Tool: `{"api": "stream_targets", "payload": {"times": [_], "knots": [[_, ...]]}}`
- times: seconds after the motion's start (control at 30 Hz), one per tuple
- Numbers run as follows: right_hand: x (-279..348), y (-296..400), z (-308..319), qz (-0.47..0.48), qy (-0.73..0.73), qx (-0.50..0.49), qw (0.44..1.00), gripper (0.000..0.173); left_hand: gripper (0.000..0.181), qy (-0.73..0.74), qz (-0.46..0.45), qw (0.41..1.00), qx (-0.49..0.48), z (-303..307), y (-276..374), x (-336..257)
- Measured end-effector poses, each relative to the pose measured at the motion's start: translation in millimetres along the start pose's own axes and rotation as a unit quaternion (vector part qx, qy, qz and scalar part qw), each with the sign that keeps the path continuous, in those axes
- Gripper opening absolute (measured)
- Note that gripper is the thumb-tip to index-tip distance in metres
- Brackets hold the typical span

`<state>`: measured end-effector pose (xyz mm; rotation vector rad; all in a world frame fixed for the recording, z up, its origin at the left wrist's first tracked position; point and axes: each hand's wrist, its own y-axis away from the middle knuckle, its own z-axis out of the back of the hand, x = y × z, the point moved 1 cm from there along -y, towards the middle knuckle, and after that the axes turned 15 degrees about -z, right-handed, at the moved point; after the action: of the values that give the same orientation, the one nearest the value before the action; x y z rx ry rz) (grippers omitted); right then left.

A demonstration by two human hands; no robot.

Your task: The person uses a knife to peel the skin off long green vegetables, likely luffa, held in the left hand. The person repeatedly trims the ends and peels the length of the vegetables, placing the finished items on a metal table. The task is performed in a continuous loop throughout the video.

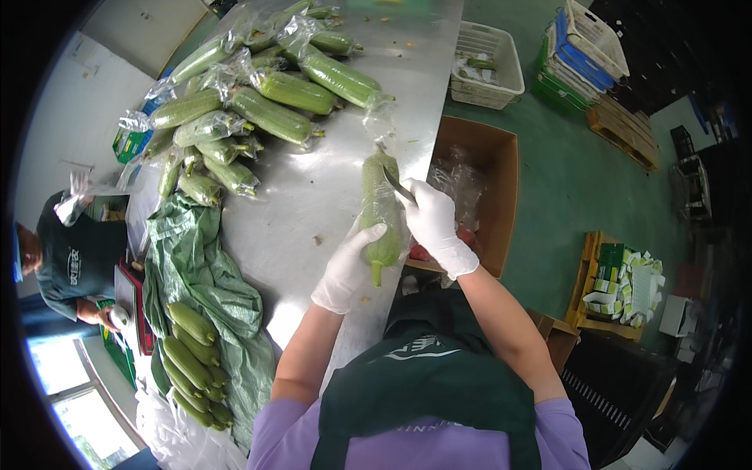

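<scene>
Just in front of me, a pale green gourd (380,202) in a clear plastic bag lies lengthwise over the steel table, its stem pointing toward me. My left hand (348,267), in a white glove, grips it near the stem end with the thumb on top. In my gloved right hand (433,220) is a small knife (398,187), its dark blade against the upper part of the bagged gourd. The loose end of the plastic bag (379,120) stretches away past the gourd's far end. My right fingers hide the knife's handle.
Several bagged gourds (273,111) are heaped at the far left. Unbagged ones (191,364) lie on a green woven sack (235,329). A co-worker (76,258) stands left beside a scale (130,299). Right of the table are a cardboard box (499,194) and white crate (489,88).
</scene>
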<state>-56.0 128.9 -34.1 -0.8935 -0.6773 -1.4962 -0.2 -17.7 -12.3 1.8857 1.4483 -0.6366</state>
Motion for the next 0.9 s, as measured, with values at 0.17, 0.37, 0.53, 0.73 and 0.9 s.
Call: {"api": "stream_targets", "payload": {"times": [0.17, 0.37, 0.53, 0.73, 0.9], "knots": [[12, -4, 11, 0.079, 0.024, -0.057, 0.995, 0.017, 0.055, 0.03, 0.027, 0.999, -0.02, -3, -11, 0], [4, -33, 20, 0.228, 0.192, -0.07, 0.952, 0.015, 0.053, 0.153, 0.131, 0.979, 0.032, -3, -17, -7], [17, -26, 21, 0.099, 0.041, -0.036, 0.994, 0.014, 0.055, 0.172, 0.153, 0.972, 0.038, 13, -21, -10], [15, 6, 3, -0.096, -0.118, -0.077, 0.985, 0.012, 0.052, 0.067, 0.014, 0.997, -0.037, -7, -13, 21], [-1, 2, 6, -0.017, -0.077, -0.066, 0.995, 0.005, 0.051, 0.059, 0.054, 0.997, -0.012, -17, -7, 9]]}}
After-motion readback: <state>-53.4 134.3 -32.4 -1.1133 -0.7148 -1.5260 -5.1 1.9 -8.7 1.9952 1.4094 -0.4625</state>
